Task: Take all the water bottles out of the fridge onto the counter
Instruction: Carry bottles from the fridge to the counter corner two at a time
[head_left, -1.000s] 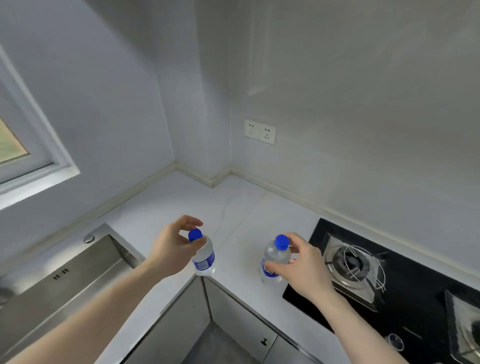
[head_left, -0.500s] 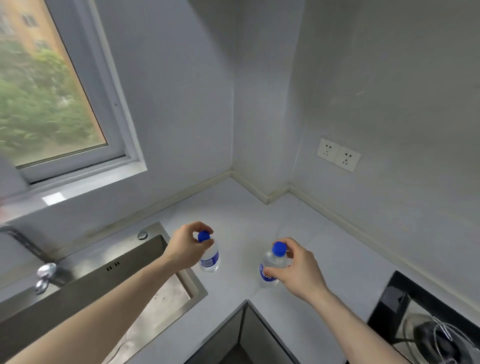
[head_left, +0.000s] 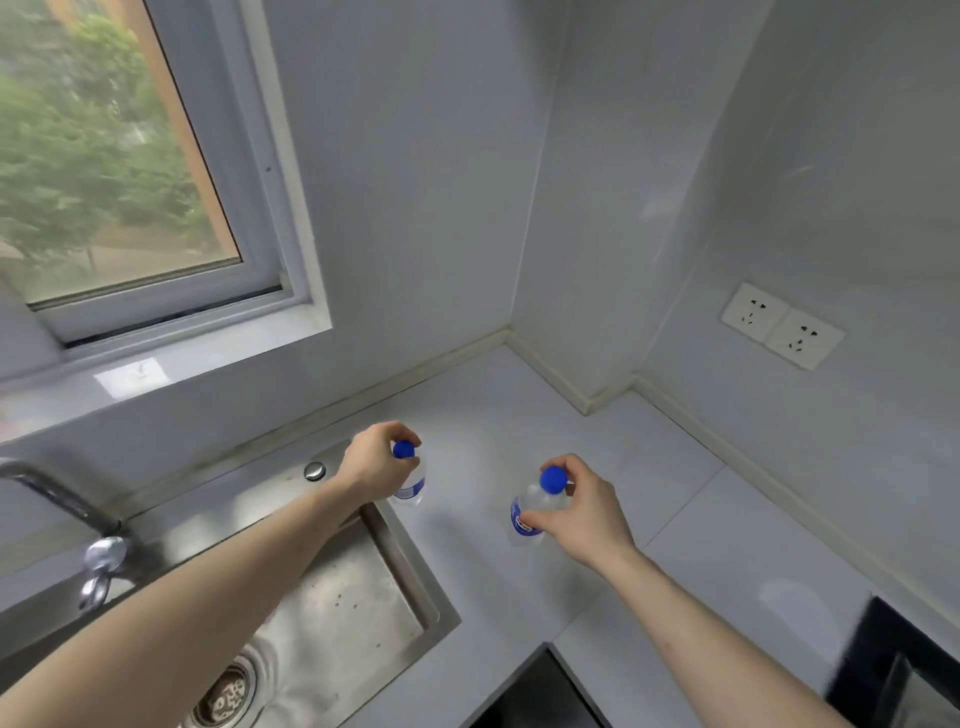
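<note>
Two small clear water bottles with blue caps and blue labels are over the white counter (head_left: 519, 415) in the corner. My left hand (head_left: 373, 462) grips the left bottle (head_left: 410, 480) around its neck and shoulder, just past the sink's far right corner. My right hand (head_left: 576, 506) holds the right bottle (head_left: 535, 506) from its right side, thumb near the label, fingers by the cap. Whether either bottle's base touches the counter I cannot tell. The fridge is out of view.
A steel sink (head_left: 322, 592) with a drain lies at lower left, its tap (head_left: 62, 499) at the left edge. A black hob (head_left: 904, 670) sits at lower right. A window (head_left: 104, 171) and a double socket (head_left: 782, 325) are on the walls.
The view has swung left and up, bringing in the sink and window. Both hands have carried their bottles left along the counter, away from the hob.
</note>
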